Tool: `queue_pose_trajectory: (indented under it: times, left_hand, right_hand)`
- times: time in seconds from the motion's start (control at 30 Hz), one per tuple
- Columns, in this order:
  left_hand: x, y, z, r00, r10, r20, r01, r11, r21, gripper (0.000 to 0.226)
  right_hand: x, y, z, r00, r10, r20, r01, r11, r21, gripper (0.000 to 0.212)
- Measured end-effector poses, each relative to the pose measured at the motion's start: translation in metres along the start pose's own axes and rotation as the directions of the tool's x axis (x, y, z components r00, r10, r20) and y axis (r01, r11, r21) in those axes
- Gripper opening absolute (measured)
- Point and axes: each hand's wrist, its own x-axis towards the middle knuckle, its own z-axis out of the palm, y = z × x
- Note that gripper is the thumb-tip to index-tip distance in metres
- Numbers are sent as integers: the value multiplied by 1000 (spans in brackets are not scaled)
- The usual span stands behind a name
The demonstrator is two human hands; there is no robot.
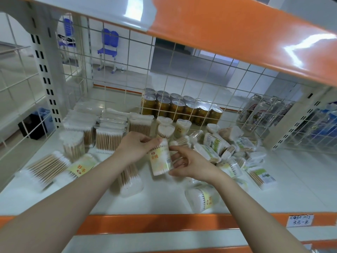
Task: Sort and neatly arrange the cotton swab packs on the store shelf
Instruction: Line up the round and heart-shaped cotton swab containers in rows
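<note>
Both bare forearms extend forward and converge at centre. The left hand (135, 146) is palm-down, fingers curled over the top of a clear cylindrical cotton swab pack (160, 157). The right hand (189, 164) grips its lower side, thumb underneath, fingers curled.

The shelf board (164, 199) is smooth, glossy white painted metal, its front edge strip (164, 222) glossy orange. The cotton swab packs (107, 137) along its left edge are clear shiny plastic over pale wooden sticks with matt white cotton tips. The back grid (182, 84) is white-coated wire, and the cans (262, 110) behind it gleam like metal.
</note>
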Motion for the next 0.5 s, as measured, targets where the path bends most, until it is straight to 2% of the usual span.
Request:
queue_pose_trajectory:
  times: [0.23, 0.5]
  left_hand:
    - [2, 0, -1, 1000, -4, 25, 5, 1000, -21, 34]
    - [6, 3, -5, 1000, -13, 16, 13, 999, 35, 48]
  right_hand:
    - [0, 0, -1, 1000, -11, -9, 11, 1000, 11, 72]
    - [4, -4, 1, 999, -33, 15, 33, 999, 2, 69]
